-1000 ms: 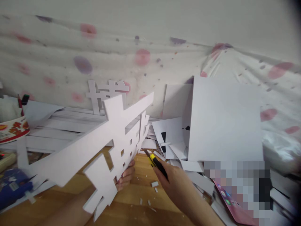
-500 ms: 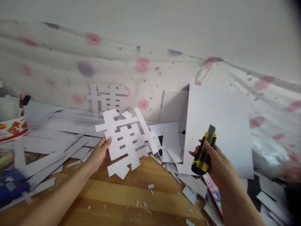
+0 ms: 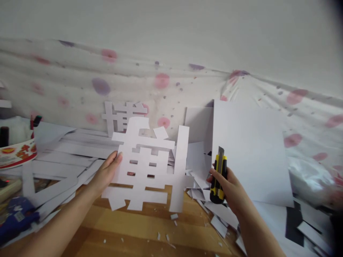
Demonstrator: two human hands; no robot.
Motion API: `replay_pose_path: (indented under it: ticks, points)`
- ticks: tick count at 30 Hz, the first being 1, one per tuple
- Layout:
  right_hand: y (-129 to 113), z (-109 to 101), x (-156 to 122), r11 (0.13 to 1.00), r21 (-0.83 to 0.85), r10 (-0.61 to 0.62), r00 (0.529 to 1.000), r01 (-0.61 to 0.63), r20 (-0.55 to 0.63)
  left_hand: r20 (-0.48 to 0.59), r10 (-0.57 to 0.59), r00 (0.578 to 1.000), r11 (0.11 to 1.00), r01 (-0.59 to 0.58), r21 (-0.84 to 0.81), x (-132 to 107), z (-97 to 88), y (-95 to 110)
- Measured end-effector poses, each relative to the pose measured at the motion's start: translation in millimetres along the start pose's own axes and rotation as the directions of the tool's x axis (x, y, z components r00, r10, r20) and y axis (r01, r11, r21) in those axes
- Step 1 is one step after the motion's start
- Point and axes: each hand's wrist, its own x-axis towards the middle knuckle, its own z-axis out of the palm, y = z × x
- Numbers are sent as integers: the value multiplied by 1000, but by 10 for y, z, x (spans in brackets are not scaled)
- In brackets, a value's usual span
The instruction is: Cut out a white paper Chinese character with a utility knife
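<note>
My left hand (image 3: 105, 173) grips the left edge of a white cut-out paper character (image 3: 150, 166), held upright above the wooden floor (image 3: 139, 228). My right hand (image 3: 230, 189) is closed round a yellow and black utility knife (image 3: 218, 175), blade end up, just right of the cut-out. A second white cut-out character (image 3: 120, 117) leans on the spotted cloth behind.
Large white sheets (image 3: 249, 150) lean against the spotted cloth (image 3: 160, 82) at the right. Long white paper strips (image 3: 66, 153) pile up on the left. A red and white bowl (image 3: 16, 153) and a blue object (image 3: 16, 217) sit far left. Small paper scraps (image 3: 174, 217) litter the floor.
The cut-out has swung from close to the camera out to upright in front of me. My right hand has lifted the knife off the floor and turned it blade up.
</note>
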Motion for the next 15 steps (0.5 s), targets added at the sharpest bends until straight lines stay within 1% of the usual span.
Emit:
replay_pose_path:
  ticks: [1,4,9,12,15]
  points:
    - [2,14,-8,1000,22,-2,1000,2,8,-2,8,1000,1000,-8,26,-7,1,0]
    - [10,60,-33,998,64,8,999,-11,37,58,5,998,998,-10,70,-30,6,-28]
    - [41,131,-50,997,66,33,995,-39,94,52,-114,992,978,102,183,-99,32,-37]
    - [59,173,-59,996,89,18,995,-27,102,129,-156,979,975,131,181,-145,53,-4]
    - [73,208,-78,994,108,22,993,-34,112,211,-161,964,982,133,137,-160,54,-14]
